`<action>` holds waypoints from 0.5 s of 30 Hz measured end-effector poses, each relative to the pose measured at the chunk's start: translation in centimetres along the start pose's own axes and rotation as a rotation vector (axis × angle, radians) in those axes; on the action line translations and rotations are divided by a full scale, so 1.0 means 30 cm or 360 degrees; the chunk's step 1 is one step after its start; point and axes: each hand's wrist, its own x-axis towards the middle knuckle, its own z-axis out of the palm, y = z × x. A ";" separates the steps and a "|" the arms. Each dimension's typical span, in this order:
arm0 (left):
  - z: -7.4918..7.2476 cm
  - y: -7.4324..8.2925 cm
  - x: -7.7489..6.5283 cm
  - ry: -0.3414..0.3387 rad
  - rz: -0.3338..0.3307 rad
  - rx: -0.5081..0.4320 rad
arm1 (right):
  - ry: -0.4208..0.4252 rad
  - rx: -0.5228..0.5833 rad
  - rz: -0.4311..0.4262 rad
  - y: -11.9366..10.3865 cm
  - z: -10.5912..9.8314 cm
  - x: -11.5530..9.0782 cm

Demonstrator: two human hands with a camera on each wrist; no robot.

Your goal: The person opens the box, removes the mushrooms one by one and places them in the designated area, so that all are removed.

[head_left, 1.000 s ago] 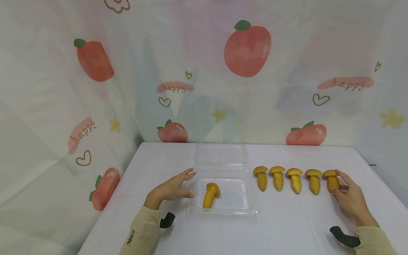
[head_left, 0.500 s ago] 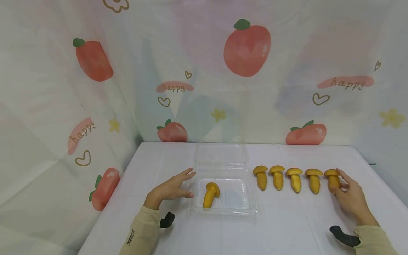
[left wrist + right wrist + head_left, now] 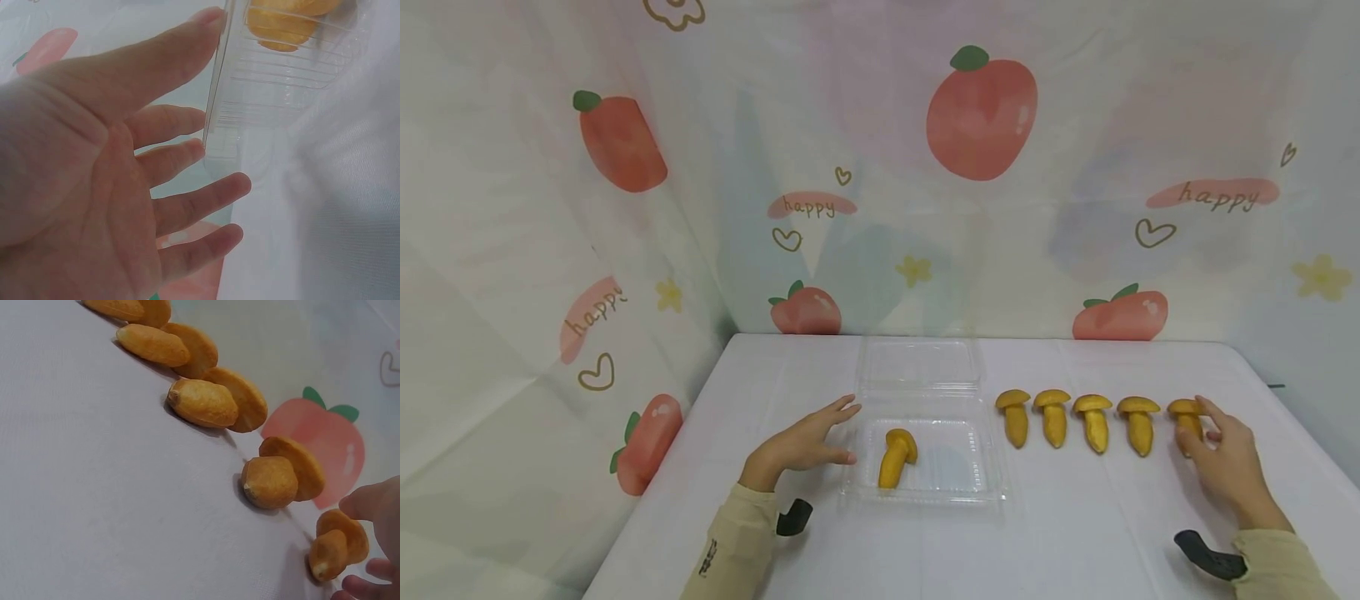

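My right hand (image 3: 1228, 462) has its thumb and fingers around the rightmost yellow-brown mushroom (image 3: 1185, 407), which stands at the end of a row. In the right wrist view a fingertip (image 3: 355, 503) meets its cap, and other fingers curl below the stem. My left hand (image 3: 805, 442) is spread beside a clear plastic clamshell box (image 3: 951, 467), thumb tip at its left rim, as the left wrist view shows too. One mushroom (image 3: 895, 461) lies inside the box, tilted, with its cap to the upper right.
Several similar mushrooms (image 3: 1092, 421) lie in a row on the white tablecloth (image 3: 1037, 533), caps toward the back. The box's lid (image 3: 919, 367) is folded back behind it. Printed cloth (image 3: 880, 167) walls the back and sides. Dark curved pieces (image 3: 1210, 557) sit by both sleeves.
The rightmost mushroom has shifted slightly to the right along with my right hand, widening the gap to its neighbour. My left hand and the box stay put.
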 end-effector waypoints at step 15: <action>-0.003 0.007 -0.001 -0.0008 -0.0038 0.0000 | 0.0157 0.0020 0.0073 -0.058 -0.015 -0.005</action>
